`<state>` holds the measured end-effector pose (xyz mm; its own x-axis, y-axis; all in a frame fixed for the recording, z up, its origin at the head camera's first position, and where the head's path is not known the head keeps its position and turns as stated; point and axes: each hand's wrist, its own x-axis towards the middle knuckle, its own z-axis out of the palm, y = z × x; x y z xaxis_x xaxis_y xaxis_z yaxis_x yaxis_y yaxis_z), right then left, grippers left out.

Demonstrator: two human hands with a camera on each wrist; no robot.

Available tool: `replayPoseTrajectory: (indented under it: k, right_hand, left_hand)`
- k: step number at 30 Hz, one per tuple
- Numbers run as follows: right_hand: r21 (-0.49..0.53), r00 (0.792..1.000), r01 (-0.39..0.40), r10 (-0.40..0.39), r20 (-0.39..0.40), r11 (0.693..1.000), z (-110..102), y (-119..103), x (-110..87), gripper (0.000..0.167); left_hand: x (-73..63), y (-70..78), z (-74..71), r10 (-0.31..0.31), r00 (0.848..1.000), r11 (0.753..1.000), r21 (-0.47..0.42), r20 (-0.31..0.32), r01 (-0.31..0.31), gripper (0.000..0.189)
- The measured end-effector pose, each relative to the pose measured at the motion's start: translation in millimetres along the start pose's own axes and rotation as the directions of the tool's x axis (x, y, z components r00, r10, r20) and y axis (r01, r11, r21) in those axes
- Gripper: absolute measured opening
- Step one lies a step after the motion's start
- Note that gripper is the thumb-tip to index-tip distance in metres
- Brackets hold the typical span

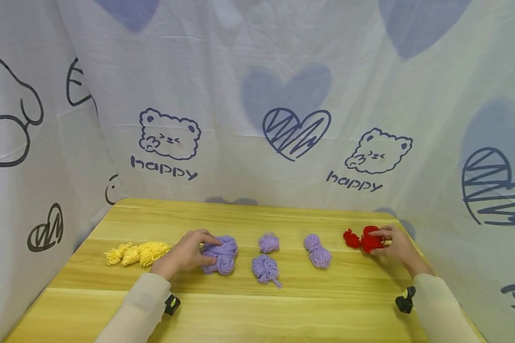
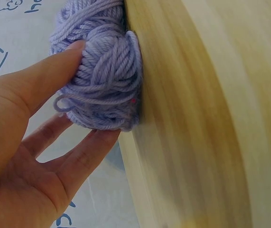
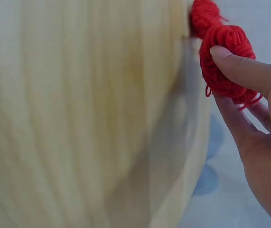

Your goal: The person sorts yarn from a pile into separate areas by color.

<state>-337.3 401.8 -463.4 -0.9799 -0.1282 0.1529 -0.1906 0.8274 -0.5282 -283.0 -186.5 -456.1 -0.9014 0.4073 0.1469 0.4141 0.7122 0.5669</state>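
My left hand (image 1: 183, 255) holds a large ball of purple yarn (image 1: 226, 257) on the table, to the left of the middle. In the left wrist view the thumb presses one side of this purple yarn (image 2: 109, 71) while the fingers reach round its end. At the right, my right hand (image 1: 398, 247) grips the bigger of two red yarn balls (image 1: 370, 240). The right wrist view has the thumb lying on that red yarn (image 3: 230, 40) with fingers behind it. A smaller red ball (image 1: 351, 238) sits just left of it, touching or nearly so.
Yellow yarn bundles (image 1: 139, 253) lie in a row at the left, partly behind my left wrist. Mid-table are a small purple ball (image 1: 268, 242), a purple skein (image 1: 265, 269) and a paired purple bundle (image 1: 318, 251). A printed white curtain (image 1: 223, 157) surrounds the wooden table (image 1: 283, 309).
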Motion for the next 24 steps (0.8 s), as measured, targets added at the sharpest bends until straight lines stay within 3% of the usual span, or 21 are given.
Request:
replayPoseTrajectory:
  k: [6, 18, 24]
  right_hand:
    - [0.000, 0.993, -0.104, 0.103, 0.056, 0.995, 3.5, 8.3, -2.0, 0.070]
    - [0.037, 0.998, 0.009, -0.011, 0.057, 0.999, 7.0, 12.7, -2.0, 0.053]
    - [0.044, 0.995, -0.051, 0.048, 0.083, 0.998, 4.4, 9.6, -1.8, 0.063]
  left_hand:
    - [-0.1, -1.4, 1.0, -0.013, 1.000, 1.000, -0.004, 0.005, 0.013, 0.042]
    - [0.5, -0.6, 0.1, -0.002, 1.000, 1.000, 0.004, 0.001, 0.002, 0.042]
    - [-0.1, -0.5, 0.3, 0.009, 1.000, 1.000, 0.010, 0.000, -0.009, 0.042]
